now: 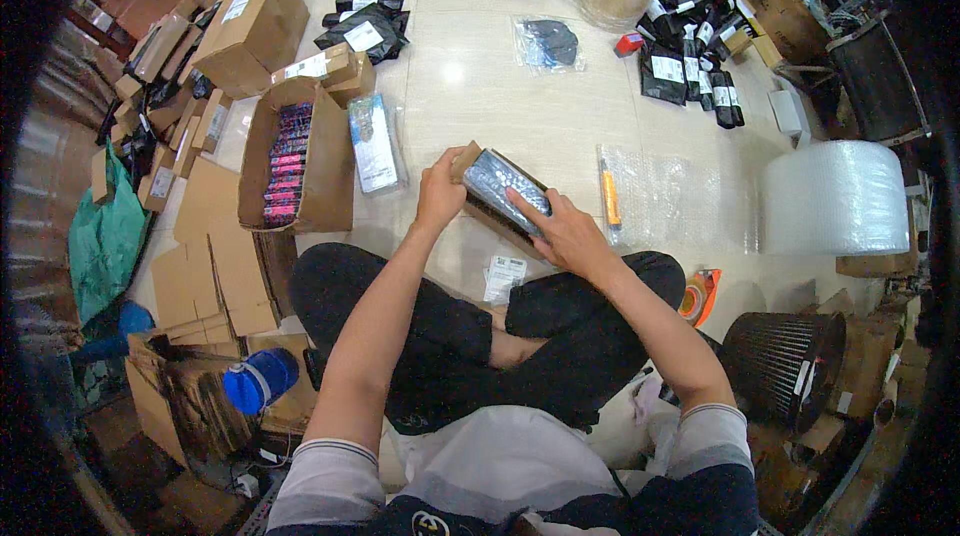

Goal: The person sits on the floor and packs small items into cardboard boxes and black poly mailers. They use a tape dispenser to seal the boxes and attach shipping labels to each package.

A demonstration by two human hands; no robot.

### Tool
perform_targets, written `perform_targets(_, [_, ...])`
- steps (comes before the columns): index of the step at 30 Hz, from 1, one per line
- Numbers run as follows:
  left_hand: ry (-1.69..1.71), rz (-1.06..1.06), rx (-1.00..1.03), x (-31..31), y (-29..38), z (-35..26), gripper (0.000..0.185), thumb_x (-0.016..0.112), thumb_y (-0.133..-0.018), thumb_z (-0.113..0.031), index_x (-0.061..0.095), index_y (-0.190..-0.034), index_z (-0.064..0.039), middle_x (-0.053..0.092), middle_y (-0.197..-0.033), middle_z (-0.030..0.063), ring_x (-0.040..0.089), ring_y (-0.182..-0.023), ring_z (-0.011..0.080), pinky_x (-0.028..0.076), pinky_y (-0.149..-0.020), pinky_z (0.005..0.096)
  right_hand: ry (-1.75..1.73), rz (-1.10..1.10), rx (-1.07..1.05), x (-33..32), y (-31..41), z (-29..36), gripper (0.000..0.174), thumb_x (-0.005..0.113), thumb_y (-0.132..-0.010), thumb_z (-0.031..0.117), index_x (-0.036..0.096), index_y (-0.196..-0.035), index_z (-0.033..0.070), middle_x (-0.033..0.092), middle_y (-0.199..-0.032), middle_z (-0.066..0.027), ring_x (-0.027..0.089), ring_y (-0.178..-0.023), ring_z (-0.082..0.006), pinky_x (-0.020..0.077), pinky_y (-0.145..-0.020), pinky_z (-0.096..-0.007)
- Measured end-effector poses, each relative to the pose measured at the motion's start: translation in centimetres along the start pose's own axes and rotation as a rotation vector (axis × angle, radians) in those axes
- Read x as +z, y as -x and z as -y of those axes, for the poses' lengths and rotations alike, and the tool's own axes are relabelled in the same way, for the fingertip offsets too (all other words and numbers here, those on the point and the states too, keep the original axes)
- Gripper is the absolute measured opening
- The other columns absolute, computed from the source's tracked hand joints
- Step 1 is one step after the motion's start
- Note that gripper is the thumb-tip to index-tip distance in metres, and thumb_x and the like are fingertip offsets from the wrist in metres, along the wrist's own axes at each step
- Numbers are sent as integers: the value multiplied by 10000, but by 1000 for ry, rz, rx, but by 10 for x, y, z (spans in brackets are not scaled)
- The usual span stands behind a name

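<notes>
Before me, a narrow cardboard box (495, 219) stands tilted, with a dark item in shiny clear wrap (504, 179) at its open side. My left hand (441, 191) grips the box's upper left end by its flap. My right hand (566, 228) lies on the wrapped item and the box's right end, fingers spread over them. Whether the item sits fully inside the box is hard to tell. Printed paper labels (504, 279) lie on the floor just below the box. A yellow-orange cutter (610, 198) rests on bubble wrap (667, 194) to the right.
On the left stand an open carton (330, 168) of pink and dark packets and flattened cardboard (195, 273). A bubble-wrap roll (836, 198) and an orange tape dispenser (699, 297) are at right. Black parcels (664, 74) lie farther off, beyond a bagged dark item (551, 43).
</notes>
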State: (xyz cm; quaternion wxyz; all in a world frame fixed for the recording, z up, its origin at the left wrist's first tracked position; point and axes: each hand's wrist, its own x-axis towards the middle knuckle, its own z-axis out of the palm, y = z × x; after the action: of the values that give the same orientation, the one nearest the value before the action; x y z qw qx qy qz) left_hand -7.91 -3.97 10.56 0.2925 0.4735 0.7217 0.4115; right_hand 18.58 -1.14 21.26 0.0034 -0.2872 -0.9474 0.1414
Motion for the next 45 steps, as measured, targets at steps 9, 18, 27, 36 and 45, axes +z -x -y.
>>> perform_targets(9, [1, 57, -51, -8, 2, -20, 625, 701, -783, 42, 540, -1365, -122, 777, -1028, 229, 762, -1011, 419, 585, -870, 443, -89, -29, -21, 7, 14, -12, 941, 754, -863, 229, 314, -1682, 372, 550, -1151, -211, 650, -983, -408, 596, -799, -497])
perform_targets(18, [-673, 508, -68, 6, -47, -1, 527, 892, -719, -161, 730, -1220, -135, 783, -1109, 194, 754, -1079, 391, 622, -940, 480, -227, -75, 81, 11, 19, -16, 950, 764, -830, 271, 334, -1669, 393, 535, -1133, -215, 648, -984, -438, 589, -807, -539])
perform_targets(27, [-682, 400, -69, 24, -63, -2, 294, 801, -777, -90, 784, -1063, -25, 777, -1111, 217, 757, -1057, 396, 626, -908, 488, -97, 29, 74, -1, 19, -23, 942, 741, -923, 229, 239, -1701, 401, 569, -1209, -260, 668, -991, -436, 599, -812, -494])
perform_targets(36, [-420, 542, 40, 2, -63, -20, 391, 785, -790, -104, 755, -1177, -63, 752, -1146, 239, 735, -1074, 415, 594, -960, 508, -24, 97, 92, 9, 7, -25, 963, 770, -882, 227, 266, -1694, 347, 577, -1253, -239, 675, -1072, -418, 621, -829, -521])
perform_targets(45, [-810, 287, 240, 40, -18, -100, 332, 827, -849, -156, 677, -1110, -13, 732, -1085, 221, 753, -1014, 415, 637, -845, 486, 14, 14, 76, 36, 15, -21, 985, 776, -918, 272, 200, -1716, 304, 552, -1258, -232, 668, -1061, -388, 627, -821, -454])
